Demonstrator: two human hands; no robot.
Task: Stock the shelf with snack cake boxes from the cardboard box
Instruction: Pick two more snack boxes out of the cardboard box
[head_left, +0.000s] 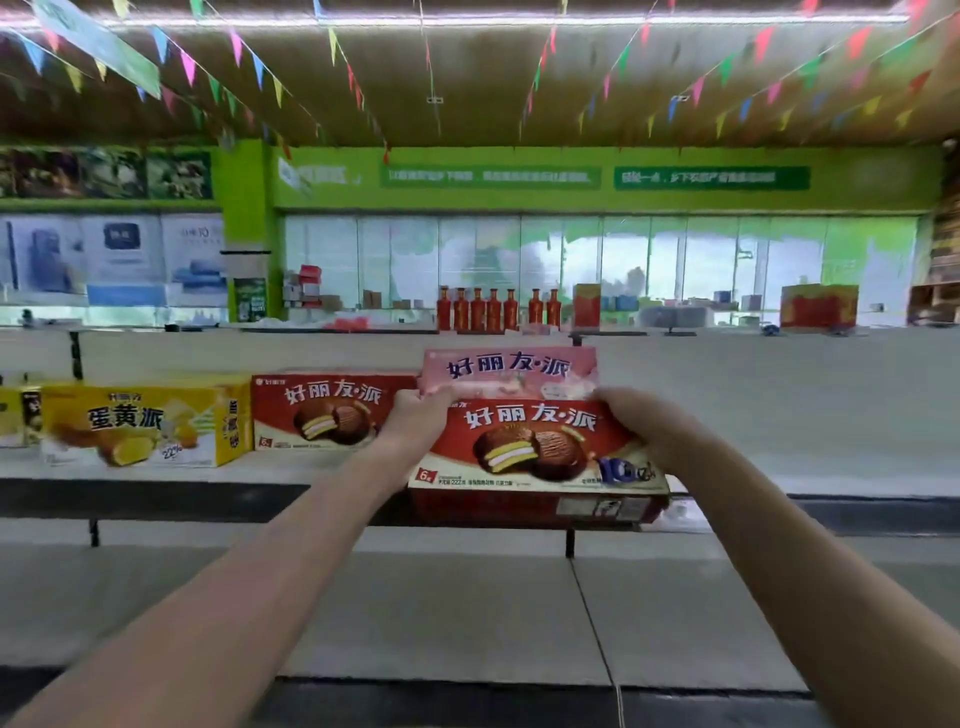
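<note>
I hold a red snack cake box out in front of the grey shelf. My left hand grips its upper left corner and my right hand grips its upper right edge. Behind it stands a pink snack cake box, and the fingers of both hands reach its lower edge. Whether the pink box rests on the shelf or is carried with the red one, I cannot tell. The cardboard box is not in view.
On the shelf to the left stand another red snack cake box, a yellow box and part of one more yellow box. Bare shelf runs to the right. Red bottles line a far counter.
</note>
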